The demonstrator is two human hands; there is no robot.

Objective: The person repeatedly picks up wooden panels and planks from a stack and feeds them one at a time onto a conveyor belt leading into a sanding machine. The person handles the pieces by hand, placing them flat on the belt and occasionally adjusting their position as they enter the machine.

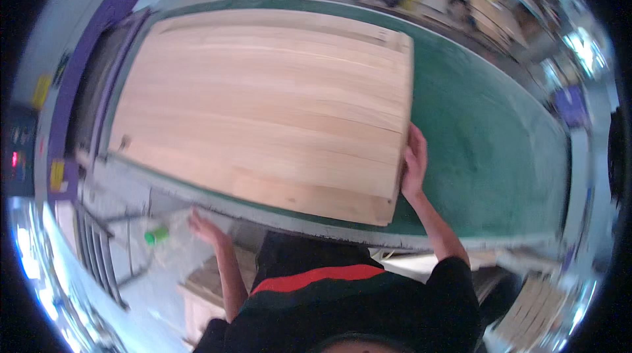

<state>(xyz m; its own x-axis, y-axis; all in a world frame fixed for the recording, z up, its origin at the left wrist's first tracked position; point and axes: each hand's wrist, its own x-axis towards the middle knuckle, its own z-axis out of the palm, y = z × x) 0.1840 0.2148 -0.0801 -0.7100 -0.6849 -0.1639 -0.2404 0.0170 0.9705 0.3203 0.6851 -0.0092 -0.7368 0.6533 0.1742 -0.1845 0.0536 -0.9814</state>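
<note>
Nearest to the camera is the person's black shirt (421,303), with one red stripe (322,278) across it. Beyond it lies a pale wooden panel (270,109), made of strips joined side by side, flat on the green table (487,142). Its long axis goes mainly from left to right, sloping slightly toward the person at the right end, and the strips follow this same direction.

The right hand (415,162) is the nearer one: it touches the right end of the panel, so the whole panel lies to the left of this grip. Its fingers are partly bent against the end; whether they close around the lower edge, I cannot say for sure. The left hand (207,229) is apart from the panel, in front of the table's near side, with fingers spread and nothing held.

Past the left end of the panel, just beside it, stands a purple bar (118,73), which seems to belong to a machine with a purple frame (59,135). On the far left is a dark control box (21,162) with a red display. Below, near the floor, are a slatted rack (97,257) and a small green object (157,236), too blurred to name.
</note>
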